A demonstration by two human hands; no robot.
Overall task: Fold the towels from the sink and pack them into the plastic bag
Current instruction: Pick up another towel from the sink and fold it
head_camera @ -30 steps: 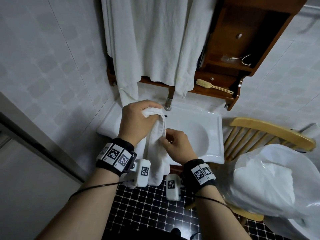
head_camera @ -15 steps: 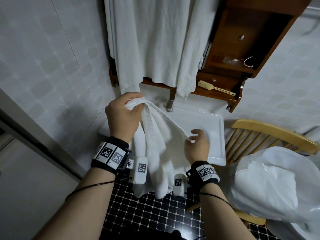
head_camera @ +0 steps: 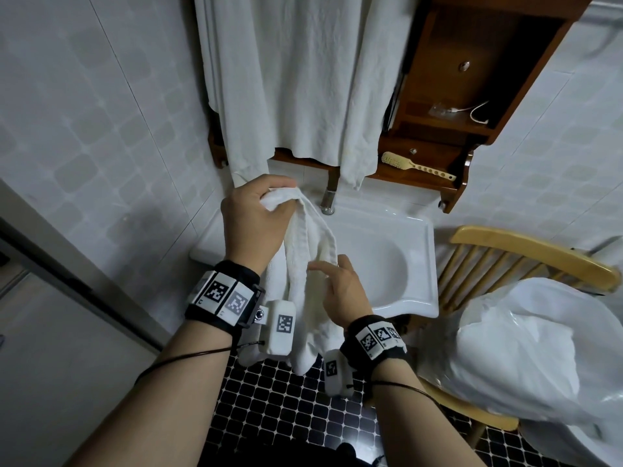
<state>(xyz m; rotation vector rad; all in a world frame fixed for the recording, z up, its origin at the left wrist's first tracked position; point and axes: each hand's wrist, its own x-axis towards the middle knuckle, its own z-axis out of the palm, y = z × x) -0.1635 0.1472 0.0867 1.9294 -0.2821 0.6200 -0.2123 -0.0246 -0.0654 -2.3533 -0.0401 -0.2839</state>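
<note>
Held towel above sink, top end clenched in left hand, length hanging down, and touched its middle with slack, unclosed right hand.

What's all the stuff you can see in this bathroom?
Small white terry towel: one, white, hanging from the left hand.
White ceramic sink: one, white, under the towel.
Silver metal tap: one, silver, behind the sink basin.
Large white hanging cloths: at least two, white, above the sink.
Brown wooden wall shelf: one, brown, above the sink.
Pale wooden scrubbing brush: one, tan, on the shelf's bottom ledge.
Thin white cable: one, white, higher on the shelf.
Light wooden chair: one, yellowish, right of the sink.
Crinkly white plastic bag: one, white, on the chair.
Black-and-white marker wristbands: two, one per wrist.
Left hand: one, gripping the towel's top.
Right hand: one, fingers straight, touching the towel lower down.
</note>
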